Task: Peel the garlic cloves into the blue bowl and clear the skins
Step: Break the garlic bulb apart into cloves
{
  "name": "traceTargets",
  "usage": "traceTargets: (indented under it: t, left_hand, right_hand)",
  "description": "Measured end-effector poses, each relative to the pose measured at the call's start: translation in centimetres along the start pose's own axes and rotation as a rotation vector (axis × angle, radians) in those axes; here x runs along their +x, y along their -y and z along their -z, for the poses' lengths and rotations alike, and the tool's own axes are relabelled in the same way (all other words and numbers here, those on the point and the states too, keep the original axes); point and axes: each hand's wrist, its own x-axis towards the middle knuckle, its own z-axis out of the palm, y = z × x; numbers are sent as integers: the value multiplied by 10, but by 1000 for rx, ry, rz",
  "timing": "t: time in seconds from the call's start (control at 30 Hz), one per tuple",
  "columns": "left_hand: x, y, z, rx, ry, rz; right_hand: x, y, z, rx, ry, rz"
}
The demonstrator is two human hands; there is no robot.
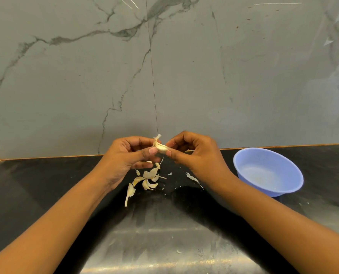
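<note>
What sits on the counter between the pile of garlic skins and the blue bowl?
Head view: a stray skin strip and a few flecks lie there on the black counter; the right wrist crosses above.

free: bare counter (46, 194) left | blocked: skins (145, 179) centre, blue bowl (267, 172) right

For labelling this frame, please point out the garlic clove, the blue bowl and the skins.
garlic clove (161, 147): head view, its pale bare side.
blue bowl (243, 165): head view, its inner wall.
skins (150, 174): head view, middle of the pile.
</note>
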Motion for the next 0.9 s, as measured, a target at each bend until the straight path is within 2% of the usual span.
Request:
traceTargets:
  t: [0.13, 0.4, 0.57, 0.77, 0.9]
  left_hand:
    - [0, 3, -1, 148, -25, -61]
    - [-2, 6, -7, 121, -49, -80]
    - [-4, 4, -12, 154, -49, -88]
    - [-4, 7, -16, 243, -112, -135]
    - [-2, 7, -14, 187, -78, -78]
  right_hand:
    - [0, 1, -3, -167, 35, 114]
    - [3, 3, 2, -110, 104, -23]
    - [0, 2, -2, -69, 15, -99]
    - [-4, 5, -12, -203, -51, -44]
    - [-1, 4, -11, -194, -71, -60]
